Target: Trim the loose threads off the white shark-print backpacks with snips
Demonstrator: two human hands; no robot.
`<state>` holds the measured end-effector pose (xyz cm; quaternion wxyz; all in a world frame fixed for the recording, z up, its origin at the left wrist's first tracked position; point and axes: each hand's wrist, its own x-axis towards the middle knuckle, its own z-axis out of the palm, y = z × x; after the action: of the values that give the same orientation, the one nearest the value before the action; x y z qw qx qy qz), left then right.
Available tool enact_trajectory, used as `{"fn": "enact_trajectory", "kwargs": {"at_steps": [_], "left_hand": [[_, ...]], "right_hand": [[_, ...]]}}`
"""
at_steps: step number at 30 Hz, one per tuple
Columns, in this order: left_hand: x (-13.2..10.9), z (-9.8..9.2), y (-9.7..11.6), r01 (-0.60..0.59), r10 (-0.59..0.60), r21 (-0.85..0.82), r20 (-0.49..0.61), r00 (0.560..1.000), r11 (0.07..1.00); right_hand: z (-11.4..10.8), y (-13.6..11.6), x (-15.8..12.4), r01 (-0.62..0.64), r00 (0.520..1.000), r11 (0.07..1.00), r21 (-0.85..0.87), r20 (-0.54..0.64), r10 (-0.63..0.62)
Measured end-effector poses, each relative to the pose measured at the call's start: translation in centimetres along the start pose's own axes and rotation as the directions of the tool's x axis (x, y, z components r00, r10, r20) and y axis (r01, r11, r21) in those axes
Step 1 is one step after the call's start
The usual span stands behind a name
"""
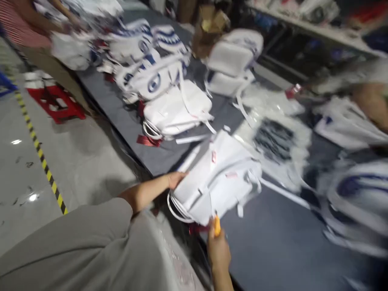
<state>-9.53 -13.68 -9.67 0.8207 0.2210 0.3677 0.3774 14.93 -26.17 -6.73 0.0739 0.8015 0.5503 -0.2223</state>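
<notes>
A white backpack (218, 178) lies on the dark grey table (273, 242) in front of me, straps trailing right. My left hand (176, 179) grips its left edge, fingers closed on the fabric. My right hand (217, 246) sits at the bag's near edge, closed around a small yellow-handled tool (217, 226) that points up at the bag. The picture is motion-blurred.
More white and blue-trimmed backpacks (151, 68) are piled at the table's far end, another (357, 206) at the right. Clear plastic bags (273, 133) lie mid-table. A person (27, 24) works at the far left beside a red stool (56, 103). Yellow-black floor tape (39, 149) runs left.
</notes>
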Motion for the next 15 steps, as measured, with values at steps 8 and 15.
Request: {"fn": "enact_trajectory", "kwargs": {"at_steps": [8,15], "left_hand": [[2.7,-1.5,-1.7,0.125,-0.117,-0.205,0.05,0.992,0.971],[2.0,-0.3,-3.0,-0.005,0.008,-0.209,0.013,1.0,0.978]], "right_hand": [[1.6,3.9,-2.3,-0.034,0.999,0.964,0.264,0.013,0.032],[1.5,6.6,-6.3,0.013,1.0,0.947,0.322,0.017,-0.019]]}}
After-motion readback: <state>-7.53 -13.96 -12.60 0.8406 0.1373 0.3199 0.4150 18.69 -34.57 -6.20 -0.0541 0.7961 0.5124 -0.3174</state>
